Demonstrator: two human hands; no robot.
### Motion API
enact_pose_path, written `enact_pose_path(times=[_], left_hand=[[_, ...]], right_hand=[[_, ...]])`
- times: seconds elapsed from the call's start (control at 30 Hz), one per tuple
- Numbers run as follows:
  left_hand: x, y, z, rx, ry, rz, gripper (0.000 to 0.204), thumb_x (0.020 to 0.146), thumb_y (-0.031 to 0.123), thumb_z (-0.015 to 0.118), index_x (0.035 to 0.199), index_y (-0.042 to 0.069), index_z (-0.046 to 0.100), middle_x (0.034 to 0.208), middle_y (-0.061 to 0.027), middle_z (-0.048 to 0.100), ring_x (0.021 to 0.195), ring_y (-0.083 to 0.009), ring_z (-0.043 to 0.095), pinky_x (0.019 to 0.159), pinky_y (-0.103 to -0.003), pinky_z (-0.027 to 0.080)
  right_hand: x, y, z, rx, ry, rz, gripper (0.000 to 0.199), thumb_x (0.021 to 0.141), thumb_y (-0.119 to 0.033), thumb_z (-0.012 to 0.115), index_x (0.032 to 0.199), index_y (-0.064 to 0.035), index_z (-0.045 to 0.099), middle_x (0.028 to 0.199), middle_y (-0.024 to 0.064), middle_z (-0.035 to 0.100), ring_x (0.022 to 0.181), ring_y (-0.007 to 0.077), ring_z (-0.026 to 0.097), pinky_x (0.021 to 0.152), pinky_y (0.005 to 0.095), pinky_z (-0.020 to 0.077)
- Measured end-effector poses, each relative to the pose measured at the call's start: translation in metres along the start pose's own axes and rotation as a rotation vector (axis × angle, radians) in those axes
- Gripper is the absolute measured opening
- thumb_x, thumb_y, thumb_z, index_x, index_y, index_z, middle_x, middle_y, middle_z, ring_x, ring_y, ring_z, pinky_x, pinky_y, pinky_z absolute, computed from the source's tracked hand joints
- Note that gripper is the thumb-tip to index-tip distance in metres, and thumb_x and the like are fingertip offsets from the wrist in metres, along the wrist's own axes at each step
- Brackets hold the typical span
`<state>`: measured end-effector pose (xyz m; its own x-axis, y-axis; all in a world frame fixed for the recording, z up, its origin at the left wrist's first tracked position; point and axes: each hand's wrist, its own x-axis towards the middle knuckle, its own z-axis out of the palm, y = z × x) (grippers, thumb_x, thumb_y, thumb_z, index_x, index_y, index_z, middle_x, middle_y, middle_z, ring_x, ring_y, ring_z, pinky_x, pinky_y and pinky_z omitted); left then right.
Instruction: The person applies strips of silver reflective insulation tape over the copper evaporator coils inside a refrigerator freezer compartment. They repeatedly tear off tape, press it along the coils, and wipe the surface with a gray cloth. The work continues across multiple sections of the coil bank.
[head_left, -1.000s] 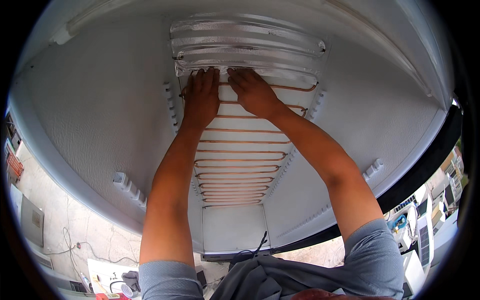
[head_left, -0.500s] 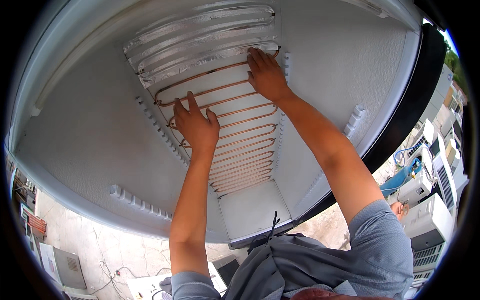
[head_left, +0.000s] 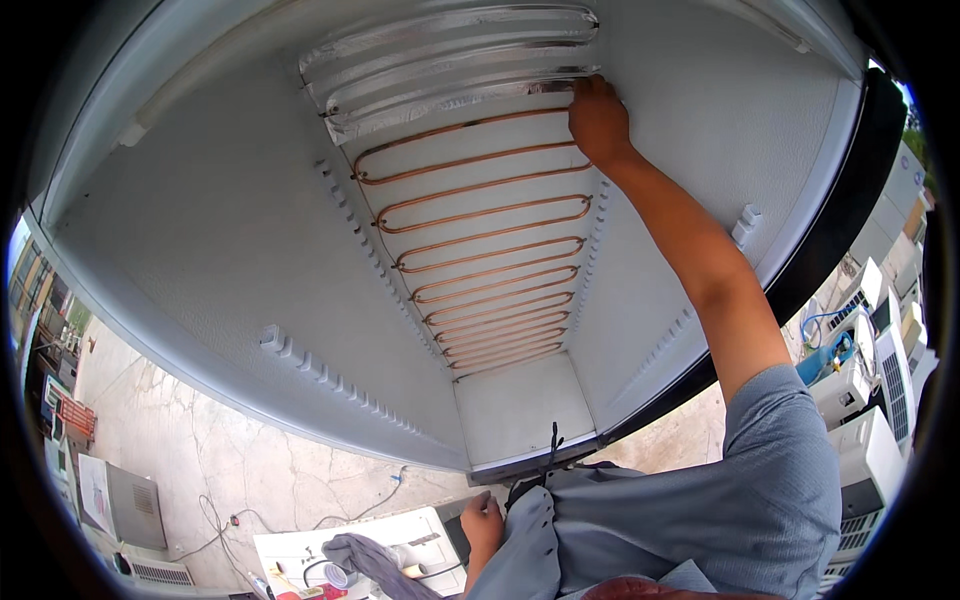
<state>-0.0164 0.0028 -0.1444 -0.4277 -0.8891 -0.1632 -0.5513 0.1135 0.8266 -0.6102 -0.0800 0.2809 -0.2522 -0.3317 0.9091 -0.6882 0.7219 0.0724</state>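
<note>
Copper tubing (head_left: 480,207) winds back and forth along the back wall inside a white cabinet, bent into several loops. Shiny strips of foil tape (head_left: 450,62) cover its uppermost runs. My right hand (head_left: 600,122) is raised to the right end of the lowest foil strip, fingers curled in and touching that spot; whether anything is pinched there is hidden. Down by my waist, my left hand (head_left: 482,522) hangs with its fingers loosely closed and nothing visible in them. It is nearest to the white board that bears tools and a cloth.
Notched white shelf rails (head_left: 340,385) run along the cabinet's side walls. On the floor, a white board (head_left: 275,545) carries a grey cloth (head_left: 375,562), a tape roll (head_left: 338,577) and small items. A cable (head_left: 215,530) trails nearby. Air-conditioner units (head_left: 868,455) and a blue cylinder (head_left: 815,362) stand right.
My left hand has left the copper tubing and dropped to my waist. My right hand stays at the foil's right end, its fingers now curled rather than spread. The view has shifted slightly.
</note>
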Motion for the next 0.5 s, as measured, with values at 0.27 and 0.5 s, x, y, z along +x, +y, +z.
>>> enact_pose_path(times=[0.27, 0.5], left_hand=[[-0.035, -0.049, -0.02, 0.03, 0.072, -0.103, 0.028, 0.09, 0.019, 0.068, 0.109, 0.0, 0.077, 0.097, -0.0229, 0.076, 0.089, -0.0338, 0.076, 0.082, -0.041, 0.058], [-0.027, -0.043, -0.001, -0.013, -0.004, -0.193, 0.031, 0.091, 0.023, 0.067, 0.113, 0.004, 0.076, 0.103, -0.0212, 0.075, 0.096, -0.0373, 0.073, 0.085, -0.047, 0.057]], right_hand=[[0.045, 0.009, -0.021, -0.036, -0.272, -0.196, 0.025, 0.098, -0.004, 0.051, 0.118, -0.0018, 0.067, 0.124, 0.0187, 0.066, 0.116, 0.0349, 0.065, 0.094, 0.0456, 0.0583], [0.071, 0.1, 0.028, -0.119, -0.232, -0.53, 0.028, 0.1, -0.003, 0.053, 0.125, 0.0006, 0.065, 0.117, 0.0204, 0.069, 0.107, 0.0376, 0.067, 0.093, 0.0455, 0.0538]])
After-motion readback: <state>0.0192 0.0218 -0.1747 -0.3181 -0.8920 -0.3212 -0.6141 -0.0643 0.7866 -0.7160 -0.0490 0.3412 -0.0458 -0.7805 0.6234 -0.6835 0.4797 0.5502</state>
